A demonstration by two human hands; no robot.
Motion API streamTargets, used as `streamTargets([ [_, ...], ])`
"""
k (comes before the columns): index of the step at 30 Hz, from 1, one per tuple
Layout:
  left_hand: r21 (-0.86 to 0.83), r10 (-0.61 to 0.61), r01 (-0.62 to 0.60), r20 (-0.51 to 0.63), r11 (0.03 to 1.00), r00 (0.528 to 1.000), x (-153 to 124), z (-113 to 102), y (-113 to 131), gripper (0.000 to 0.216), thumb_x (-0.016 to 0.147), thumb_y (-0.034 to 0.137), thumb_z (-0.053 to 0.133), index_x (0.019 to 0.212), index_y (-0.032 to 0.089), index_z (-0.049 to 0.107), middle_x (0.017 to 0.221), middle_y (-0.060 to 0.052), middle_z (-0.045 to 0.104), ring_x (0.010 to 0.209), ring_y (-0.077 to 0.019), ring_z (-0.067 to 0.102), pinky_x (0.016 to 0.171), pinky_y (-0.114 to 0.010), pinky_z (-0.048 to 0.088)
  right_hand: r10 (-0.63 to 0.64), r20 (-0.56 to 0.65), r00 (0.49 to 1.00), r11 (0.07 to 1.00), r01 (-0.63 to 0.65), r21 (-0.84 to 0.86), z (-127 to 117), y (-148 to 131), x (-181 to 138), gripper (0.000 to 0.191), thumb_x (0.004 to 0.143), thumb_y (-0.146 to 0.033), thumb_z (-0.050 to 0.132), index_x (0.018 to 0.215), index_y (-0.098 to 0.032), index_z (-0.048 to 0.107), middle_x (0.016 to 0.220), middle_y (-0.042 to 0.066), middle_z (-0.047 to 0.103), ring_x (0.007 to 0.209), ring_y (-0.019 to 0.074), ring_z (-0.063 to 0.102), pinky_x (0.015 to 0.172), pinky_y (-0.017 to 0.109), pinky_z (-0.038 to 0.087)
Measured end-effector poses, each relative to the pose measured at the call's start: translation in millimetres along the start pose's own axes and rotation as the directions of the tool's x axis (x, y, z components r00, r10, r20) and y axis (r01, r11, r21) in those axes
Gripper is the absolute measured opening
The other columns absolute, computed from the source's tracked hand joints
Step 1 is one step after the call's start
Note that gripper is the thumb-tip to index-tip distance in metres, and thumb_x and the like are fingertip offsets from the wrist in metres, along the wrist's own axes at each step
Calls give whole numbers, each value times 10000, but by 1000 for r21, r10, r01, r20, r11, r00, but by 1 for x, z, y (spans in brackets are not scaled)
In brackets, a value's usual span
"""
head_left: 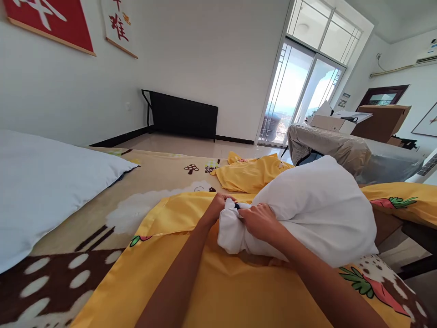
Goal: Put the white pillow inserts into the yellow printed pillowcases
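A plump white pillow (317, 205) lies bunched on a yellow pillowcase (259, 296) printed with carrots. My right hand (259, 221) is closed on the gathered near-left end of the pillow. Beside it, my left hand (220, 205) also has its fingers closed at that end, close to a small dark patch; part of its grip is hidden behind the white cloth. The pillowcase spreads flat beneath both forearms, its upper left edge slightly folded. Farther back lies a second crumpled yellow cloth (252, 173).
Another white pillow (51, 187) lies at the left on a beige and brown patterned blanket (150, 177). More yellow carrot-print cloth (403, 196) hangs at the right. Behind are a plastic-wrapped piece of furniture (327, 141), cardboard boxes (378, 120) and a black folded panel (184, 114) against the wall.
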State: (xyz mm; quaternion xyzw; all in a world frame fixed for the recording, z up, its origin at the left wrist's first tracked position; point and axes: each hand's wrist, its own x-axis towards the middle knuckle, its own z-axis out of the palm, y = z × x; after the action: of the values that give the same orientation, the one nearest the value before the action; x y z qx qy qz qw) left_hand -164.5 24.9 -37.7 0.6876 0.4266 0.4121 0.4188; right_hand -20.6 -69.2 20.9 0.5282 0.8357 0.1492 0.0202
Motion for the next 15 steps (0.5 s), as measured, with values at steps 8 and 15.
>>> streamTargets([
  [8, 190, -42, 65, -124, 980, 991, 7, 4, 20, 281, 689, 287, 636, 851, 76, 726, 777, -90, 721, 715, -189, 641, 657, -269, 499, -186, 35, 982, 982, 185, 39, 26, -3, 12, 202, 846, -142, 468, 848, -179, 667, 797, 66, 719, 724, 198, 659, 641, 293, 402],
  [15, 656, -30, -23, 69, 754, 997, 14, 25, 63, 90, 800, 201, 630, 818, 119, 664, 893, -49, 687, 911, -167, 625, 868, -374, 493, -217, 39, 975, 972, 213, 95, 32, 6, 26, 244, 840, -149, 438, 931, -168, 663, 1007, 91, 701, 907, 217, 644, 660, 292, 447],
])
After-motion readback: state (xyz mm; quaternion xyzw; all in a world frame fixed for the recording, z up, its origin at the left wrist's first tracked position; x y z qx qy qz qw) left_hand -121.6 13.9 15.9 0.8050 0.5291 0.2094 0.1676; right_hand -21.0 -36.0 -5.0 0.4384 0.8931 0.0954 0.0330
